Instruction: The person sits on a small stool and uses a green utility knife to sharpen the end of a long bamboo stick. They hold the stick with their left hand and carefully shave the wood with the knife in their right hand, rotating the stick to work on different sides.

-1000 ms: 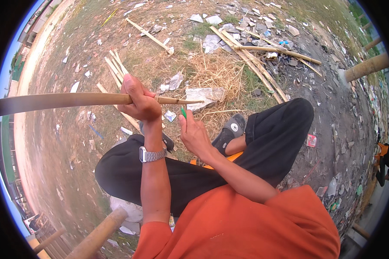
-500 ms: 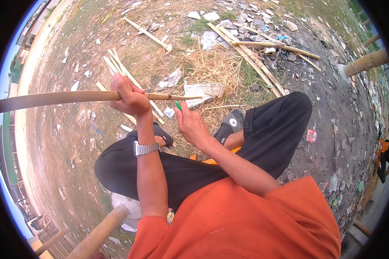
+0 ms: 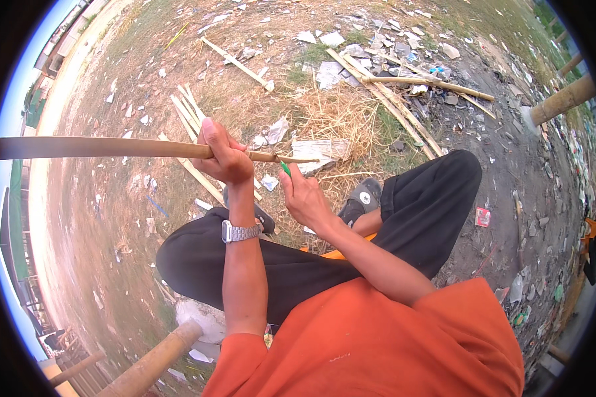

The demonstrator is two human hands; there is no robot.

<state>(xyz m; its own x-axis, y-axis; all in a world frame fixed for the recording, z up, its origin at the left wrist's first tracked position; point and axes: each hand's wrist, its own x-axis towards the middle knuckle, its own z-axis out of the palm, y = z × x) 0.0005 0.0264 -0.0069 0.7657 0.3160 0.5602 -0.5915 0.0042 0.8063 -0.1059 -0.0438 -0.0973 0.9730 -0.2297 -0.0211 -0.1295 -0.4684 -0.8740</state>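
Just changed: the green tool (image 3: 285, 168) in the right hand (image 3: 308, 198) has come up to the bamboo strip (image 3: 106, 147); its top now seems to meet the lower edge, though contact is too small to be sure of.
What that means: the work appears centred on the strip's thin end, just beyond the left hand (image 3: 225, 155).
Against one second ago: the tool sat a little below the strip, with a visible gap.
Against half a second ago: the left hand is nearer the right hand, with less strip showing between its fingers and the tip (the whole view has also shifted slightly, so only the spacing counts).
Left hand: fingers wrapped around the strip, thumb up; a metal watch (image 3: 242, 232) sits on its wrist.
Right hand: thumb and forefinger pinch the tool; any blade is too small to make out.
Bamboo strip: runs from far left of the left hand, through its grip, to a tip just above the right hand.
Wooden block: the pale block (image 3: 334, 149) lies above and right of the right hand, behind the tip; whether they touch cannot be told.
Ground: split laths (image 3: 198, 176) lie just left of the left hand; straw (image 3: 351, 119) spreads beyond the right.
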